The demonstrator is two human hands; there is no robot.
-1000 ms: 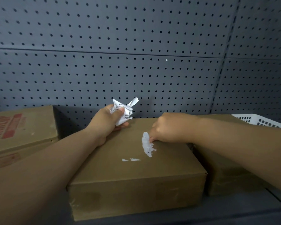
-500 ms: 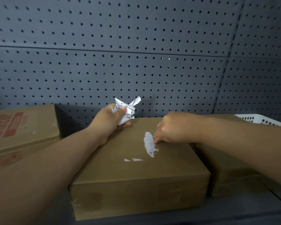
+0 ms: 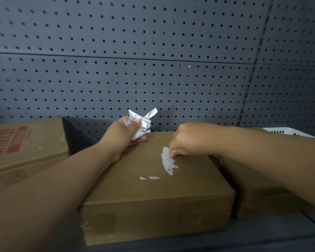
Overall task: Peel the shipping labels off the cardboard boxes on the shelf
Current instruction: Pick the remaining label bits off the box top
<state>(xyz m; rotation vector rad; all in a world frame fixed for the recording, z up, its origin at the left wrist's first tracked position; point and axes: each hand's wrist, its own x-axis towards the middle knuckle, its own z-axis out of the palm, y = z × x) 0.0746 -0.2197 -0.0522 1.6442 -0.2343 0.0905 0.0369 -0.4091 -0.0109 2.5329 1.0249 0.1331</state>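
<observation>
Left hand (image 3: 120,134) was gripping a crumpled wad of white peeled label paper (image 3: 140,123), right hand (image 3: 188,139) pinching the torn white label scrap (image 3: 167,162) stuck on the brown cardboard box (image 3: 153,193) under both hands.

Left hand (image 3: 122,135): clenched round a crumpled label wad (image 3: 141,122), white with black print, over the far left part of the middle cardboard box (image 3: 153,197). Right hand (image 3: 189,140): knuckles up, curled fingertips pinching the right edge of a torn label strip (image 3: 167,160) stuck to the box top. Nearer than the right hand and slightly left, two small white scraps (image 3: 150,177) on the same top. Left of the left hand, red-printed box (image 3: 25,142). Under the right forearm, third box (image 3: 258,197); beyond that forearm, corner of a white basket (image 3: 287,131). Behind both hands, grey pegboard (image 3: 153,79). Beneath the boxes, dark shelf (image 3: 262,237).
</observation>
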